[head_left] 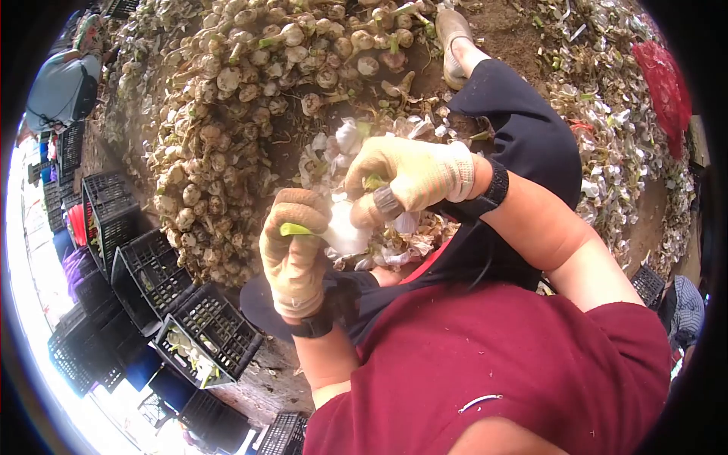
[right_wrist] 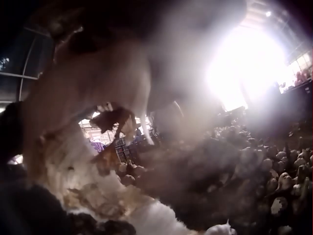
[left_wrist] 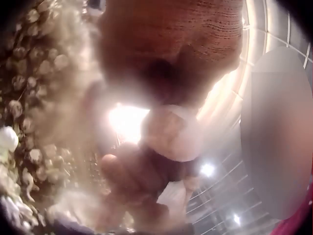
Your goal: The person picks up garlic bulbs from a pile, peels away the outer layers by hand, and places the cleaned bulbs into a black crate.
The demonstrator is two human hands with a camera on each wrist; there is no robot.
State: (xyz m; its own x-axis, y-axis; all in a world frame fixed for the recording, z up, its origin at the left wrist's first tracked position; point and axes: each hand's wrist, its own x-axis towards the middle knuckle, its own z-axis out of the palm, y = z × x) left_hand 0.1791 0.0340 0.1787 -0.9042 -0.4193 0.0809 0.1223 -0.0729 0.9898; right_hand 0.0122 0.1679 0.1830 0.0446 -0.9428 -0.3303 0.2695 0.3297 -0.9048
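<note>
Two gloved hands (head_left: pixel 294 254) (head_left: pixel 413 173) — one garlic bulb (head_left: pixel 346 237) between.

Your dirt floor (head_left: pixel 523 38) under a gridded roof (left_wrist: pixel 220 191).
Black plastic crates (head_left: pixel 220 326) line your left, with white glare (head_left: pixel 34 288) beyond them; pale scraps (head_left: pixel 610 129) litter the ground at your far right, near a red net (head_left: pixel 663 91). Small lamps (left_wrist: pixel 207 170) shine overhead.

Crates (head_left: pixel 212 326) line the left edge of the ground (head_left: pixel 523 38), beside heaped garlic (head_left: pixel 208 140). Left hand (head_left: pixel 294 254) and right hand (head_left: pixel 409 176) flank a bulb (head_left: pixel 347 233).
</note>
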